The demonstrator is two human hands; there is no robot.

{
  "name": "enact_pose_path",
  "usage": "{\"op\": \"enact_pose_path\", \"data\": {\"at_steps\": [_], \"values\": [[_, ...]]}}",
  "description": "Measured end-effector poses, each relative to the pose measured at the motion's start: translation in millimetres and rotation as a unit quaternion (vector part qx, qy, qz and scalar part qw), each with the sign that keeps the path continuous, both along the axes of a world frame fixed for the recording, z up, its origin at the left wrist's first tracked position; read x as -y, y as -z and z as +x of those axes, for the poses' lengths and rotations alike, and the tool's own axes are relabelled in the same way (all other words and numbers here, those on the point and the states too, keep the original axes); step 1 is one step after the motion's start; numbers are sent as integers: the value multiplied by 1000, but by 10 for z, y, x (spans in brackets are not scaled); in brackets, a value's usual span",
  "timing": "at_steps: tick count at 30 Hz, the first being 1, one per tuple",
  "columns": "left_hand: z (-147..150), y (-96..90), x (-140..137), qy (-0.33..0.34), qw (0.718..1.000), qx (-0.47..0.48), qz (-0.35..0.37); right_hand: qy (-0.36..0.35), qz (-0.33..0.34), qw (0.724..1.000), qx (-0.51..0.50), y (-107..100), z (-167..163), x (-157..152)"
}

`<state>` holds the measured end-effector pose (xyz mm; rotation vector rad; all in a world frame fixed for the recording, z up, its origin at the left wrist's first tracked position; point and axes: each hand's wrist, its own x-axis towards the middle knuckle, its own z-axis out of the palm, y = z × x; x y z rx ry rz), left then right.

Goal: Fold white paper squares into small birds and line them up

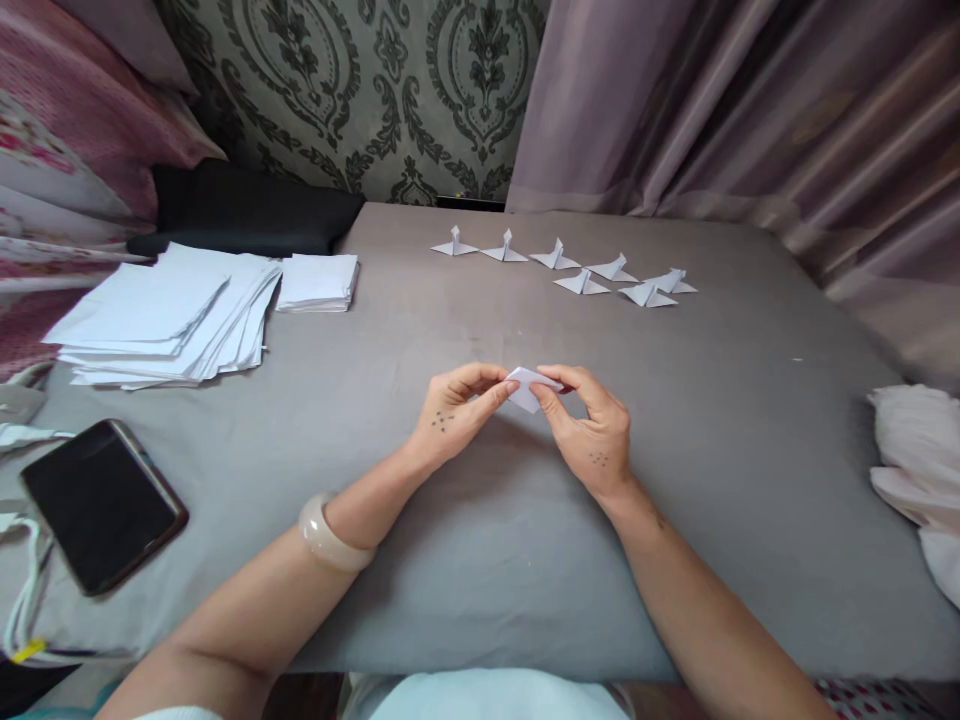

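A small folded piece of white paper [527, 392] is held up between both hands over the middle of the table. My left hand [463, 412] pinches its left corner between thumb and fingers. On the other side, my right hand [592, 425] grips the right part the same way, thumb on the near face. The fold's far side is hidden from me. Several white folded-paper birds [555, 256] stand in loose rows farther back, beyond my hands.
At the left lie a large stack of white paper sheets [161, 310] and a smaller stack [319, 282]. Nearer is a dark-screened tablet [103, 505] beside a white cable [28, 590]. A black cushion-like item [247, 210] sits behind the stacks. Whitish cloth [919, 460] bunches at the right edge.
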<state>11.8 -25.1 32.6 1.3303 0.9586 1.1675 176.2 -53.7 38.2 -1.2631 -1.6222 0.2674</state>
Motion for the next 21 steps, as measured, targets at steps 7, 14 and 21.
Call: {"op": "enact_pose_path", "data": {"at_steps": [7,14,21], "values": [[11,-25,-16,36,996,38,-70,-10,9,1000,-15,12,6,-16],[9,-17,-16,43,994,52,-89,-9,40,999,21,45,22,-27],[15,-25,-23,42,995,45,-84,-21,-19,999,-40,-10,17,-22]]}}
